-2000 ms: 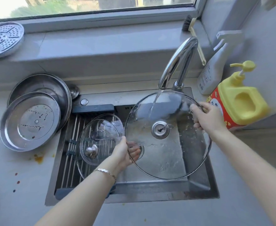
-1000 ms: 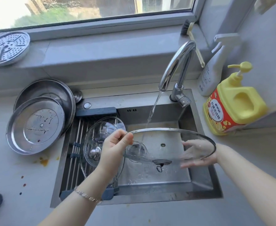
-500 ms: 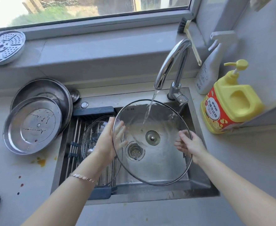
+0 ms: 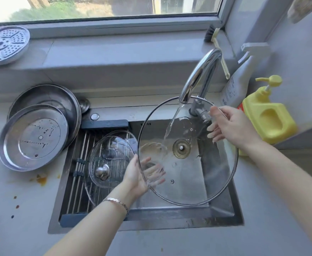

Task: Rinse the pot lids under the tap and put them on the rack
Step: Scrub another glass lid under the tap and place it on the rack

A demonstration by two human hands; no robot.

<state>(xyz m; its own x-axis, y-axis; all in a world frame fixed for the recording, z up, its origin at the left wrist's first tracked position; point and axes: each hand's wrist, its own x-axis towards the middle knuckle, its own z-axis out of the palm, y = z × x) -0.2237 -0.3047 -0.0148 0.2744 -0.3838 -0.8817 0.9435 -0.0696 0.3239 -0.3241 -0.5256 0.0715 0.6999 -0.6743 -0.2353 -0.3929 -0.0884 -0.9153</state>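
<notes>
I hold a large glass pot lid [image 4: 203, 182] tilted over the sink, its underside facing me, the centre fitting showing through the glass. My left hand [image 4: 140, 176] grips its lower left rim, fingers behind the glass. My right hand [image 4: 231, 126] grips the upper right rim. Water runs from the chrome tap [image 4: 199, 74] onto the lid's inner face. Two smaller glass lids [image 4: 107, 163] with a metal knob lie overlapping on the roll-up rack [image 4: 77, 174] over the sink's left part.
Two steel lids [image 4: 33, 137] lean stacked on the counter left of the sink [image 4: 151, 220]. A perforated steamer plate [image 4: 3, 45] sits on the windowsill. A yellow soap bottle [image 4: 267, 115], a grey spray bottle [image 4: 238, 84] and a brush [image 4: 216, 45] stand right of the tap. Orange stains mark the left counter.
The large lid was flipped from knob side up to underside facing me and now sits higher and more to the right under the stream. My right hand moved up to the far rim.
</notes>
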